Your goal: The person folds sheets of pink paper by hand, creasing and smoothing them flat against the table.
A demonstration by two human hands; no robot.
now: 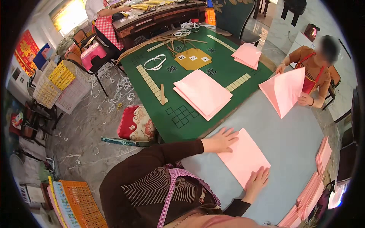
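A folded pink sheet (243, 157) lies flat on the grey-blue table (292, 148) in front of me. My left hand (221, 140) rests on its upper left edge, fingers spread. On its lower right end lies my right hand (257, 181), palm down with the fingers stretched out. Neither hand grips anything. A stack of pink sheets (203, 93) sits on the green table (152, 117) beyond, and a smaller pink stack (247, 55) is farther back.
Across the table at the right, a person (323, 68) holds up a pink sheet (283, 91). Folded pink piles (310, 192) line the right edge. A red patterned chair (137, 123) stands at the left. Another person (104, 26) works at a far table.
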